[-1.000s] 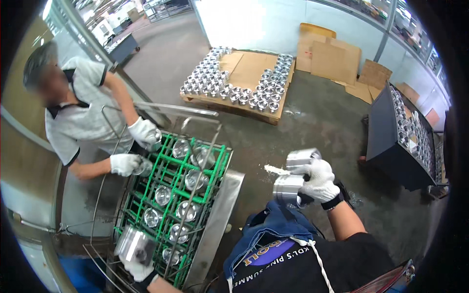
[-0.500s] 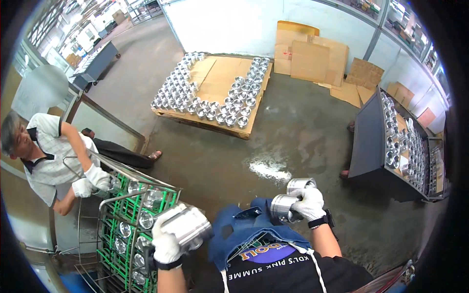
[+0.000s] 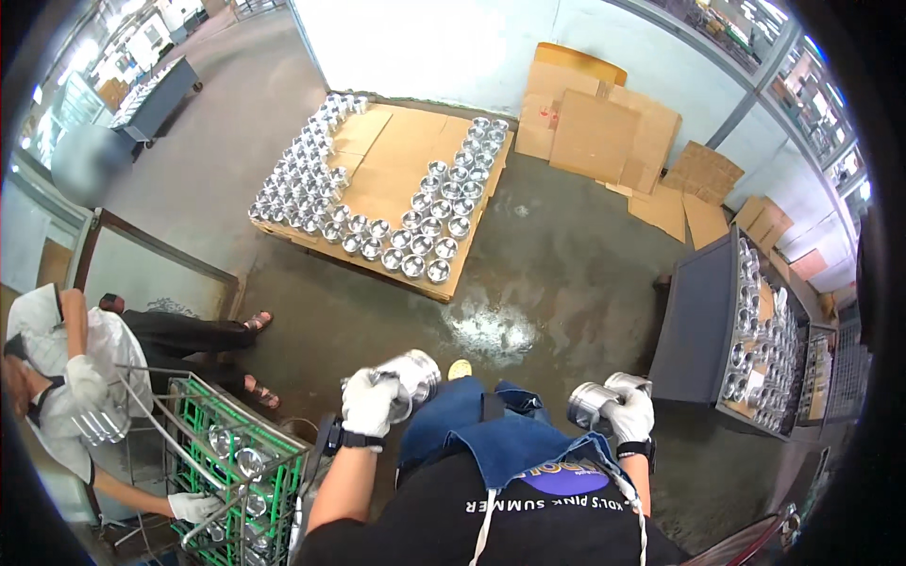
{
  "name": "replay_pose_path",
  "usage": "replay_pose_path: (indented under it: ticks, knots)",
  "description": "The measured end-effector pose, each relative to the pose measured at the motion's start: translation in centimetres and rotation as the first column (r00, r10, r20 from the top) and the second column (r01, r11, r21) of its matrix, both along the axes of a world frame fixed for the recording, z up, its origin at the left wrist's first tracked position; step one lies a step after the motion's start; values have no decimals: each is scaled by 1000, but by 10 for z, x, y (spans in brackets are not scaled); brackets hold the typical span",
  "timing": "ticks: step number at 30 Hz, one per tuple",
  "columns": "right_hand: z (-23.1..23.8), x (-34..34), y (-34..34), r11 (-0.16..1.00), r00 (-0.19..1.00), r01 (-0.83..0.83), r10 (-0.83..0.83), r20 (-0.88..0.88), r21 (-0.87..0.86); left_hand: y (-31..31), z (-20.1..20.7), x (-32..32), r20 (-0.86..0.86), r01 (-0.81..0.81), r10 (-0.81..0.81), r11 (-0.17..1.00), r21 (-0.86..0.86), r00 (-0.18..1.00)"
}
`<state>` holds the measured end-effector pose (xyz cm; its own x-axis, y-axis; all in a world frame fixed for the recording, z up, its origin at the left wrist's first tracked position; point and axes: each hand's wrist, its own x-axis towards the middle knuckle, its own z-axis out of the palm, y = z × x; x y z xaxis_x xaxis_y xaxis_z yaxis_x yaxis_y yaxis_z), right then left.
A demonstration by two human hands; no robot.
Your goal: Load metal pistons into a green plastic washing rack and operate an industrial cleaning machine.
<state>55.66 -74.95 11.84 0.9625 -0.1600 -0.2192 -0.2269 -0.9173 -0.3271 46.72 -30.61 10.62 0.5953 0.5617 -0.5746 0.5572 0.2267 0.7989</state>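
Note:
In my left hand [image 3: 366, 406], gloved in white, are shiny metal pistons [image 3: 415, 377], held above the floor in front of my body; the fingers cover part of them, so I cannot tell the exact number. My right hand [image 3: 634, 415], also gloved and wearing a dark wristband, grips two more pistons [image 3: 590, 404] at the right of my blue apron [image 3: 510, 434]. To the left stands a wire rack with green bars [image 3: 193, 415], pistons inside it. A co-worker beside it has one gloved hand [image 3: 195, 507] at the rack and the other near raised pistons [image 3: 99, 426].
Ahead lies a cardboard-topped pallet [image 3: 406, 156] with rows of pistons along its left, front and right sides. At the right stands a dark grey cart [image 3: 694, 321] loaded with pistons. Cardboard sheets [image 3: 604, 132] lean against the wall. The floor [image 3: 538, 264] looks wet.
The rack and pallet have shifted left in view. My left hand with its pistons is now apart from the rack; my right hand sits farther right. The co-worker's hands have separated.

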Motion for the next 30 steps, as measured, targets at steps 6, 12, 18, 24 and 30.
replay_pose_path:
  ticks: [6, 12, 18, 24, 30]
  knots:
    - [-12, 45, -35, 896, 913, 408, -399, -86, 178, -15, -5, 160, -1, 172, -172, 985, 30, 985]
    - [-52, 140, -63, 811, 874, 486, -447, -191, 324, -45, -16, 294, 15, 91, -90, 994, -59, 996]
    - [-62, 322, -64, 889, 954, 299, -267, -138, 347, -50, -29, 373, 40, -89, 105, 953, -289, 994]
    - [-52, 519, -17, 971, 997, -77, 82, -13, 228, -40, -32, 432, 32, -394, 421, 870, -296, 907]
    - [-26, 666, 59, 977, 980, -71, 107, -170, 203, -3, -72, 518, -185, -534, 503, 818, -214, 844]
